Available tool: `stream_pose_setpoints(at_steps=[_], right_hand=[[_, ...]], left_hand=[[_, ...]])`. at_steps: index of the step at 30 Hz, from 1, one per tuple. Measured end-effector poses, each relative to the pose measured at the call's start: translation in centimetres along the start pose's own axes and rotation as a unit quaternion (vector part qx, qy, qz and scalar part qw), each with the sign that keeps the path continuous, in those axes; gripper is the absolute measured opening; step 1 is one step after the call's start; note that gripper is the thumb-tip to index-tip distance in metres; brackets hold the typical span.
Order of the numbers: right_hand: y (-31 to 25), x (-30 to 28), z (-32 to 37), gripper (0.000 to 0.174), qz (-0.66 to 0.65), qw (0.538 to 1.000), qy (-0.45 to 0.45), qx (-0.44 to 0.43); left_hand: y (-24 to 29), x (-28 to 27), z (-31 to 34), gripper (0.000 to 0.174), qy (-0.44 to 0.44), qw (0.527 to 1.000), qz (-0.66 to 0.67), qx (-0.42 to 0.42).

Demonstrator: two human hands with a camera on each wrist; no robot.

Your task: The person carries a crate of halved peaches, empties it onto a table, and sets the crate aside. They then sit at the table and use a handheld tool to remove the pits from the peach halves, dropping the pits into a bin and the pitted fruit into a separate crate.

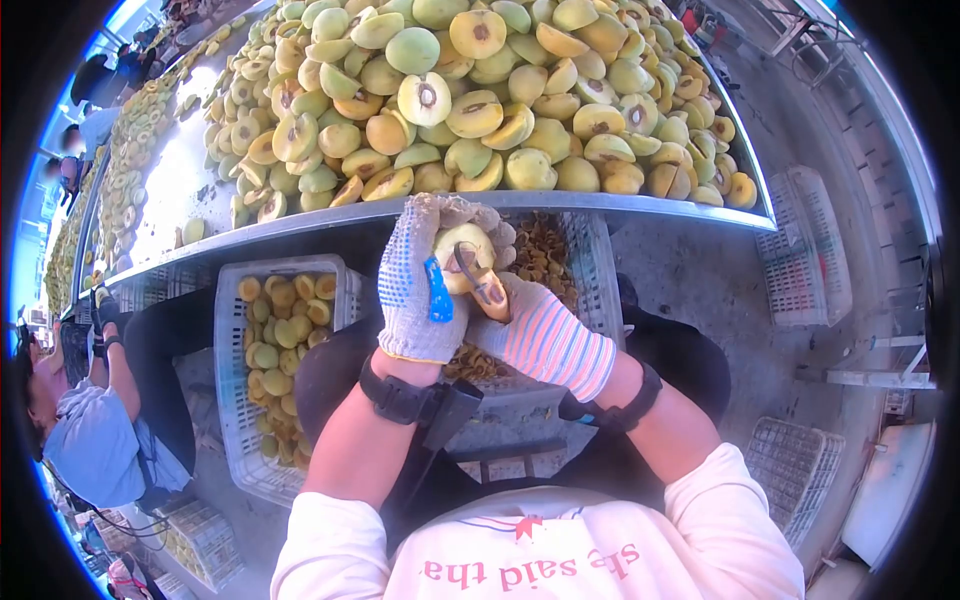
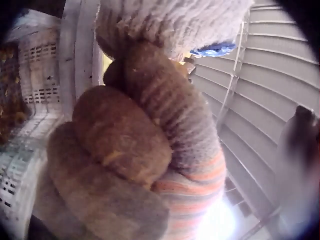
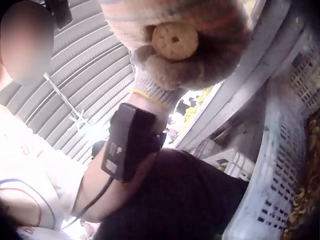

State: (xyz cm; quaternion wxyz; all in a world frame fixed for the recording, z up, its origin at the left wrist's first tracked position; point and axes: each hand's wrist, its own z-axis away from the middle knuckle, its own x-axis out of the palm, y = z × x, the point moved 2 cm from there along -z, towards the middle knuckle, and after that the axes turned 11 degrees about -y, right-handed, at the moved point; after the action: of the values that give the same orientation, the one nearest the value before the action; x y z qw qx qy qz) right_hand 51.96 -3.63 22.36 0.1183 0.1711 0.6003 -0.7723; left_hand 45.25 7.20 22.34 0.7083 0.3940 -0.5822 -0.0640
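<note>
My left hand (image 1: 415, 275), in a dotted knit glove with blue tape on the thumb, holds a pale yellow-green peach half (image 1: 458, 250) just in front of the metal table's edge. My right hand (image 1: 535, 325), in a striped glove, grips a pitting knife (image 1: 490, 290) by its wooden handle. Its curved metal blade lies against the brown centre of the fruit. In the right wrist view the round handle end (image 3: 175, 41) pokes out of the right fist (image 3: 200, 55). Gloved fingers (image 2: 122, 135) fill the left wrist view and hide most of the fruit.
A heap of peach halves (image 1: 470, 115) covers the metal table (image 1: 600, 203). Below it, a crate (image 1: 600, 270) holds brown scraps, and a white crate (image 1: 225, 370) on the left holds peach halves. More crates (image 1: 805, 250) stand right. Another person (image 1: 100, 440) sits at left.
</note>
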Motion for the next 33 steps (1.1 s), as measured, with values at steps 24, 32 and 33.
stream_pose_setpoints(at_steps=[24,32,33], right_hand=[[1.0,-0.9,3.2,0.022,-0.533,0.814,-0.227,0.040],[1.4,-3.2,3.7,0.030,0.306,0.925,-0.126,0.188],[0.9,-3.2,4.2,0.032,0.333,0.911,-0.131,0.206]], left_hand=[[0.3,1.9,-0.6,0.059,-0.079,0.991,0.047,-0.101],[10.0,-2.7,4.9,0.049,0.081,0.973,-0.214,0.017],[12.5,-5.5,6.5,0.046,0.138,0.872,-0.462,0.086]])
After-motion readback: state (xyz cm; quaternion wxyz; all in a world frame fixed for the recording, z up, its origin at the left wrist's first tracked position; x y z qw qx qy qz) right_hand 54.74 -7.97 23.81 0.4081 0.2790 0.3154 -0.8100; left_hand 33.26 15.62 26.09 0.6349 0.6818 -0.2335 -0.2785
